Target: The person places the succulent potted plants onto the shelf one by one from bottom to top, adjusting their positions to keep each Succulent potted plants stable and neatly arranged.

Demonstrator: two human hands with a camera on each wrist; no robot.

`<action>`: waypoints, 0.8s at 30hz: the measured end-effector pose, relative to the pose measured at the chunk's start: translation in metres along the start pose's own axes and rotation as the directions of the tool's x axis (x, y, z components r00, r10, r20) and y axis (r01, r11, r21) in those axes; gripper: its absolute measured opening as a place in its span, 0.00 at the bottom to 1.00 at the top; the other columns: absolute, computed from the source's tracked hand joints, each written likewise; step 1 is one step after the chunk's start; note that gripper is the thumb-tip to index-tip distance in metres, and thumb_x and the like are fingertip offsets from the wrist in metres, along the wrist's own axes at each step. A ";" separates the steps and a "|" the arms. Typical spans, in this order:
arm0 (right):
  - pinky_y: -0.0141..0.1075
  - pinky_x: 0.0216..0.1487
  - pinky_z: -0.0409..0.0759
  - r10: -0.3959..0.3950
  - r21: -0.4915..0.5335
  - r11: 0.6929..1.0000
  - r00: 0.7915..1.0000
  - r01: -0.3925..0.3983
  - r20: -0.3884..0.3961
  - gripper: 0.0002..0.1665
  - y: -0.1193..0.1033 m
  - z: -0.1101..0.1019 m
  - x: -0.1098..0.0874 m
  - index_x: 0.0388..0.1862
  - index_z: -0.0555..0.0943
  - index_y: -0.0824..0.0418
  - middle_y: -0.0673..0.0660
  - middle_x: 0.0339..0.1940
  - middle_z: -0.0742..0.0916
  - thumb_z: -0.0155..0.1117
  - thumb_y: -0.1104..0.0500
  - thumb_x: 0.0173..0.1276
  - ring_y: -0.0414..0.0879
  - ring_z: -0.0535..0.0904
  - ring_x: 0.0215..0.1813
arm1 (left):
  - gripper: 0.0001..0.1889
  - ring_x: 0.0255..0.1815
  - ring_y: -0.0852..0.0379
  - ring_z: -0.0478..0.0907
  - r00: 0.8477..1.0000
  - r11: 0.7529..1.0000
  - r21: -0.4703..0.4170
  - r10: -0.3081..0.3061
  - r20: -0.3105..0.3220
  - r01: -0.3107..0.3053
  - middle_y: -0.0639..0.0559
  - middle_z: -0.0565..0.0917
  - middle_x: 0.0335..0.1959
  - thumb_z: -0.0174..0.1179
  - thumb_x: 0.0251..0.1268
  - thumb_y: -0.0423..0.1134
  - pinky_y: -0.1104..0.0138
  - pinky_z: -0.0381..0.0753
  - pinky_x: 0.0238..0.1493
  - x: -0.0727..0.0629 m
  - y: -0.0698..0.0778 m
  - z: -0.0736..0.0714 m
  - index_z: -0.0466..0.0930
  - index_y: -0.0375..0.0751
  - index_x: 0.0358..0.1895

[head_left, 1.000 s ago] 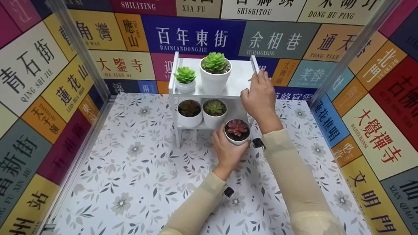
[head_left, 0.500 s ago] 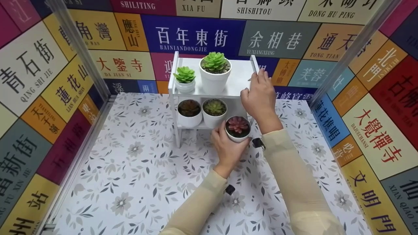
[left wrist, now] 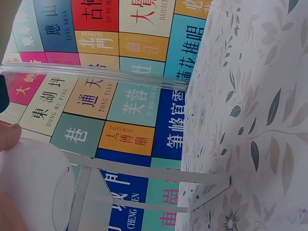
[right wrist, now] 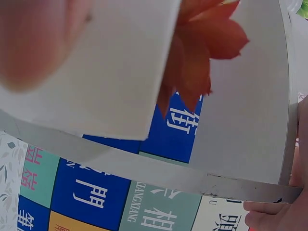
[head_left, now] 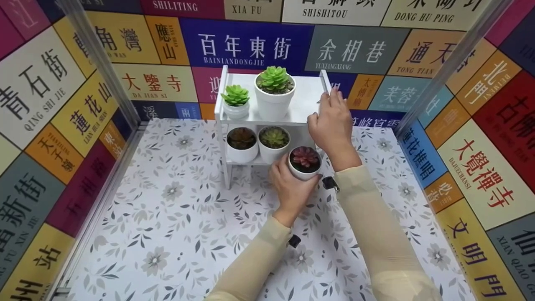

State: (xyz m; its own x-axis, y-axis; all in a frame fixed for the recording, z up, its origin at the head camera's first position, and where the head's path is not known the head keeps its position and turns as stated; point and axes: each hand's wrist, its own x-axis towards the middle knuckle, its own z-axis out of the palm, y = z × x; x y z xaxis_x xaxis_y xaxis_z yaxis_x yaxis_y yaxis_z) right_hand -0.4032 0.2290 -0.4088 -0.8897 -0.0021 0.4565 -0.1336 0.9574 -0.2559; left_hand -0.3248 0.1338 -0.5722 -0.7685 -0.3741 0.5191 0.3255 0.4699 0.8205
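Note:
My left hand (head_left: 290,184) grips a white pot with a red succulent (head_left: 305,159), in front of the right end of the lower shelf. In the left wrist view the white pot (left wrist: 33,180) is seen from below, beside the rack's leg. My right hand (head_left: 333,125) holds the right side of a white two-tier rack (head_left: 308,100), thumb near the upper shelf's front corner. In the right wrist view its fingers (right wrist: 269,214) lie against the frame, while the red succulent (right wrist: 202,48) shows close by.
On the upper shelf stand a small green succulent (head_left: 236,101) and a taller potted one (head_left: 274,94). A dark brown succulent (head_left: 242,144) and a green one (head_left: 274,143) sit side by side below. A floral cloth (head_left: 167,221) covers the table; sign-patterned walls (head_left: 250,44) surround it.
My left hand has moved the red succulent's pot slightly up and forward, closer to the lower shelf. The right hand keeps its place on the rack.

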 end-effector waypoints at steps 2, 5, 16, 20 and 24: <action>0.54 0.89 0.53 0.000 0.000 1.000 1.000 0.000 -0.007 0.40 0.000 0.000 0.000 0.78 0.69 0.73 0.72 0.84 0.66 0.47 0.51 0.72 0.66 0.59 0.87 | 0.54 0.59 0.45 0.73 1.000 1.000 0.001 -0.001 -0.005 0.001 0.42 0.76 0.56 0.89 0.26 0.56 0.50 0.76 0.63 0.001 0.000 0.000 0.74 0.40 0.65; 0.55 0.88 0.54 -0.003 0.001 1.000 1.000 0.003 -0.020 0.40 0.000 0.000 0.000 0.77 0.70 0.73 0.73 0.84 0.66 0.47 0.52 0.72 0.66 0.60 0.86 | 0.55 0.58 0.47 0.74 1.000 1.000 0.004 0.002 -0.015 -0.002 0.43 0.76 0.56 0.90 0.23 0.58 0.53 0.76 0.63 0.001 -0.002 0.002 0.74 0.41 0.62; 0.55 0.88 0.56 -0.016 0.003 1.000 0.999 0.016 -0.044 0.40 0.000 -0.001 -0.001 0.76 0.71 0.74 0.74 0.82 0.69 0.48 0.53 0.70 0.67 0.63 0.85 | 0.52 0.57 0.48 0.75 0.999 1.000 -0.023 0.002 -0.043 -0.003 0.43 0.77 0.54 0.91 0.22 0.57 0.55 0.77 0.62 0.005 -0.005 0.003 0.74 0.40 0.57; 0.55 0.88 0.57 -0.017 0.008 1.000 0.999 0.017 -0.037 0.40 -0.001 0.000 -0.001 0.76 0.71 0.73 0.73 0.82 0.68 0.48 0.53 0.70 0.67 0.64 0.84 | 0.52 0.57 0.47 0.74 0.999 0.999 -0.036 -0.018 -0.039 0.016 0.43 0.76 0.54 0.91 0.23 0.55 0.54 0.77 0.63 0.005 -0.005 0.003 0.73 0.40 0.57; 0.54 0.88 0.56 -0.007 0.005 1.000 1.000 0.007 -0.026 0.40 0.000 0.001 -0.001 0.77 0.70 0.73 0.73 0.83 0.68 0.48 0.52 0.71 0.67 0.64 0.84 | 0.50 0.57 0.46 0.75 0.999 0.999 -0.040 -0.029 -0.038 0.027 0.42 0.76 0.55 0.90 0.26 0.54 0.53 0.77 0.63 0.005 -0.004 0.003 0.73 0.39 0.58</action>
State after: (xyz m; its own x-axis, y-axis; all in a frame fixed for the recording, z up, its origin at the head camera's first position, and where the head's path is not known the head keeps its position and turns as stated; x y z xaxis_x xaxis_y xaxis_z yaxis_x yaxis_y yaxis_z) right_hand -0.4028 0.2291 -0.4100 -0.8771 -0.0013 0.4803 -0.1422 0.9559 -0.2571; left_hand -0.3313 0.1326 -0.5734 -0.7560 -0.4178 0.5039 0.3259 0.4273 0.8433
